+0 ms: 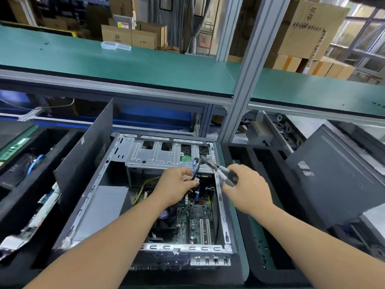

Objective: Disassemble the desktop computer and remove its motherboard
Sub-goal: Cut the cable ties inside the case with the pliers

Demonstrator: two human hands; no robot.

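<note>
The right hand (245,184) is clenched around the black-and-grey handles of a pair of pliers (220,171), whose tip points toward 10 o'clock and meets a thin bundle of cables (195,170); the left hand (177,184) pinches that same bundle just below the tip, fingers curled around it; both hands hover above the open desktop case (116,205), which lies on its side at the centre of the bench.

Inside the case the motherboard (195,217) sits at 5 o'clock from the hands, still in place, with 2 white slots and a dark fan (166,217) beside it at 9 o'clock; a silver drive cage (164,153) spans the case at 12 o'clock; yellow wires (141,188) curl at the left, next to a grey metal box.

The case's dark side panel (83,155) stands tilted at 10 o'clock; a black foam tray (12,205) at 9 o'clock holds a loose circuit board (39,217) and a blue cable (35,161); another dark tower (337,176) leans at 3 o'clock.

Above runs a green shelf (145,65) on grey aluminium posts (239,80), bearing a clear plastic box (109,45); cardboard cartons (129,36) are stacked behind it.
</note>
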